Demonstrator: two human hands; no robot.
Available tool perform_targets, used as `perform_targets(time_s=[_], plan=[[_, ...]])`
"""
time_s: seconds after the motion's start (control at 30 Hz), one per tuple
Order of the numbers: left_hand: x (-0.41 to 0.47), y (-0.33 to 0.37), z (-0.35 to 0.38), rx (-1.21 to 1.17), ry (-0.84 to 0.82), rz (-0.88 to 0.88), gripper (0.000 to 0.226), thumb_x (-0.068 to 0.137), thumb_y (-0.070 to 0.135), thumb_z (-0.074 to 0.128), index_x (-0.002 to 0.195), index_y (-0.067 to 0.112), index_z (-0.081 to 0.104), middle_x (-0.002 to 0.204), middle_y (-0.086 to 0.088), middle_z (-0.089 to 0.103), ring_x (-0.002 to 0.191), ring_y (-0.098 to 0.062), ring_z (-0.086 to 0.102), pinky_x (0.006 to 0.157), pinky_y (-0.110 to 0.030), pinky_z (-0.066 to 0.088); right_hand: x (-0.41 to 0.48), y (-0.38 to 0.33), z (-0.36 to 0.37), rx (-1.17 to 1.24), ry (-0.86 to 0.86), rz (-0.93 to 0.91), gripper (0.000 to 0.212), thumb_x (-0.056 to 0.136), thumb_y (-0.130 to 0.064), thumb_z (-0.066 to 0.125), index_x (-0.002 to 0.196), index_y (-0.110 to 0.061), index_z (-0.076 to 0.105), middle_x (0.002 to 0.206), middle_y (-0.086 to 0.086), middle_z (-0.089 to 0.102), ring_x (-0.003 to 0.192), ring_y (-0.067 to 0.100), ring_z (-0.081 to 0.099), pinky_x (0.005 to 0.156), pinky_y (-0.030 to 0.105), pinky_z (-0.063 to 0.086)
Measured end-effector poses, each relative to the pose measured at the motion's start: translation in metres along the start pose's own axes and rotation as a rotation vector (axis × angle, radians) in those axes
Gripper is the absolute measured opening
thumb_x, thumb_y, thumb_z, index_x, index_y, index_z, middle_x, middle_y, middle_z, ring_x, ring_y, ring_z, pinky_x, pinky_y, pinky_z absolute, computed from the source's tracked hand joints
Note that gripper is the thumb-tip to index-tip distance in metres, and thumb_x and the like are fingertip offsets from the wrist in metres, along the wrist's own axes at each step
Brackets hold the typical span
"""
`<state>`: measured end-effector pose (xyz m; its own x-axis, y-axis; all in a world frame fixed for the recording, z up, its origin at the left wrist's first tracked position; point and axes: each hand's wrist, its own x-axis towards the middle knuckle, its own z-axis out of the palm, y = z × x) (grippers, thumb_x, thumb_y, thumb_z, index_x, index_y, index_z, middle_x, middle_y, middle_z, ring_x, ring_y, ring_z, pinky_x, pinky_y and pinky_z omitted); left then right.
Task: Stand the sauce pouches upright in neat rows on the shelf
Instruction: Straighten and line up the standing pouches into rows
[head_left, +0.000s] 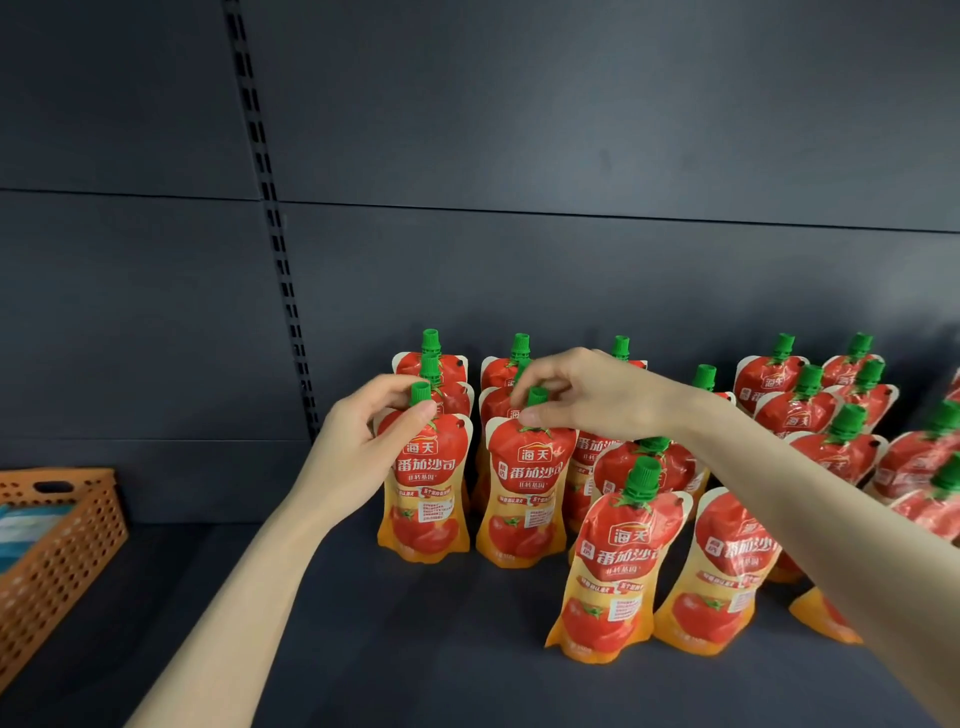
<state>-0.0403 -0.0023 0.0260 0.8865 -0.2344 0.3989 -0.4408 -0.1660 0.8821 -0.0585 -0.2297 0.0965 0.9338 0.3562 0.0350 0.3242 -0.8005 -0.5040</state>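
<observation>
Red and orange tomato sauce pouches with green caps stand upright in rows on the dark shelf (363, 649). My left hand (358, 441) pinches the green cap of the front pouch in the leftmost row (423, 499). My right hand (582, 395) pinches the cap of the front pouch in the second row (524, 499). Both pouches stand on the shelf, with two more behind each. Nearer to me stand a pouch (613, 566) and its neighbour (722, 571), the latter partly hidden by my right forearm.
An orange perforated basket (62, 561) sits at the shelf's left end with something blue inside. More pouches (831, 447) stand in rows to the right. A dark back panel with a slotted upright (270, 218) closes the rear.
</observation>
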Motion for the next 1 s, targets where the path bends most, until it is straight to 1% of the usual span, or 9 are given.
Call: perform_targets(time_s=[0.13,0.27,0.43,0.53,0.67,0.73,0.83,0.9,1.0], plan=[[-0.001,0.003,-0.002,0.079,0.057,0.042,0.029,0.082,0.033,0.059,0.111,0.028,0.058,0.109,0.015,0.062,0.103,0.007,0.057,0.079,-0.010,0.047,-0.005,0.001,-0.002,0.038,0.077,0.010,0.027,0.085,-0.029,0.066,0.110,-0.019,0.064,0.110,-0.002,0.066,0.098,0.010,0.064,0.093,0.034,0.051],[-0.006,0.009,0.000,0.222,0.151,0.104,0.031,0.085,0.044,0.061,0.112,0.028,0.060,0.117,0.012,0.058,0.116,-0.006,0.049,0.085,-0.014,0.039,-0.022,0.002,-0.010,0.039,0.204,-0.028,0.020,0.087,-0.024,0.065,0.106,-0.018,0.065,0.105,-0.005,0.067,0.096,0.006,0.064,0.088,0.021,0.052],[-0.031,0.042,0.030,0.184,0.191,0.183,0.018,0.083,0.040,0.057,0.099,0.036,0.063,0.109,0.021,0.059,0.113,-0.001,0.050,0.091,-0.026,0.043,-0.061,0.010,-0.024,0.081,0.315,-0.054,0.009,0.087,-0.023,0.065,0.095,-0.022,0.067,0.092,-0.014,0.068,0.089,-0.001,0.063,0.081,0.011,0.049],[-0.049,0.057,0.064,0.098,0.093,0.160,0.016,0.087,0.033,0.062,0.102,0.029,0.064,0.105,0.021,0.063,0.107,0.003,0.055,0.090,-0.023,0.045,-0.091,0.019,-0.027,0.138,0.371,-0.058,0.008,0.086,-0.020,0.065,0.092,-0.017,0.069,0.090,-0.009,0.069,0.084,0.001,0.064,0.079,0.013,0.049],[-0.069,0.056,0.113,-0.009,0.014,0.049,0.042,0.079,0.042,0.063,0.117,0.028,0.056,0.112,0.017,0.062,0.109,0.001,0.056,0.093,-0.025,0.049,-0.134,0.043,-0.021,0.181,0.393,-0.048,0.008,0.085,-0.019,0.066,0.094,-0.019,0.068,0.092,-0.007,0.069,0.087,0.004,0.064,0.082,0.020,0.050],[-0.081,0.050,0.135,-0.094,0.034,-0.039,0.049,0.079,0.045,0.067,0.123,0.030,0.050,0.117,0.015,0.061,0.111,-0.001,0.056,0.093,-0.029,0.050,-0.153,0.059,-0.017,0.167,0.396,-0.012,0.019,0.085,-0.025,0.067,0.104,-0.023,0.064,0.102,-0.012,0.066,0.097,0.001,0.060,0.087,0.018,0.047],[-0.098,0.045,0.162,-0.169,0.095,-0.099,0.050,0.079,0.032,0.070,0.125,0.025,0.049,0.117,0.011,0.064,0.108,-0.002,0.060,0.092,-0.028,0.051,-0.170,0.082,-0.008,0.211,0.393,0.036,0.037,0.082,-0.025,0.070,0.116,-0.021,0.056,0.108,-0.011,0.062,0.104,0.004,0.057,0.090,0.021,0.046],[-0.104,0.046,0.169,-0.140,0.171,-0.119,0.042,0.081,0.025,0.069,0.121,0.022,0.054,0.112,0.010,0.066,0.103,0.000,0.061,0.088,-0.022,0.052,-0.174,0.093,0.002,0.280,0.382,0.059,0.036,0.083,-0.020,0.070,0.116,-0.019,0.055,0.109,-0.008,0.063,0.104,0.009,0.059,0.087,0.027,0.051],[-0.110,0.050,0.167,-0.085,0.232,-0.138,0.033,0.083,0.020,0.068,0.113,0.025,0.058,0.105,0.014,0.066,0.097,0.001,0.062,0.078,-0.012,0.052,-0.175,0.098,0.014,0.315,0.434,0.064,0.022,0.086,-0.014,0.066,0.107,-0.016,0.059,0.102,-0.002,0.065,0.091,0.014,0.062,0.075,0.026,0.053]])
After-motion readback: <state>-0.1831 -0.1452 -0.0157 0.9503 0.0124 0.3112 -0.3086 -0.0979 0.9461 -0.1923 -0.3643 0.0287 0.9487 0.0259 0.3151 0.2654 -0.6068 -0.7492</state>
